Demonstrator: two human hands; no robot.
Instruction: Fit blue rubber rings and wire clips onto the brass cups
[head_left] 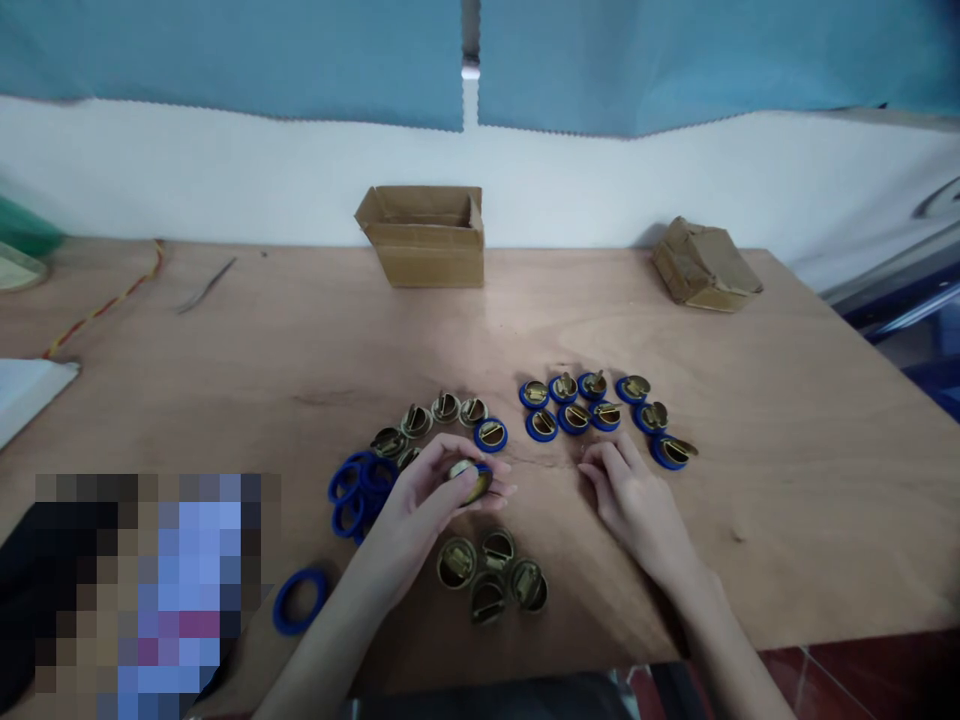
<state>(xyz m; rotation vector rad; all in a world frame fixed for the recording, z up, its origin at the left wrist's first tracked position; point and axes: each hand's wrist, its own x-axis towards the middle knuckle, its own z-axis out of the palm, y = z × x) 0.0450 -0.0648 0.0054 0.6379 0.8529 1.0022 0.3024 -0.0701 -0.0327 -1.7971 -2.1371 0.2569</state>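
My left hand is closed around a round brass-coloured metal clasp, with a bit of blue showing at its edge. My right hand rests low over the table with its fingers curled together; whatever is between them is hidden. Just beyond my left hand lies a clasp in a blue ring. Several more ringed clasps are set out beyond my right hand. Bare clasps lie in an arc behind my left hand and in a cluster nearer me. Loose blue rings are piled left of my left wrist.
A single blue ring lies near the front left. At the back of the wooden table stand an open cardboard box and a crumpled carton. Tweezers and a red-yellow cord are at the back left.
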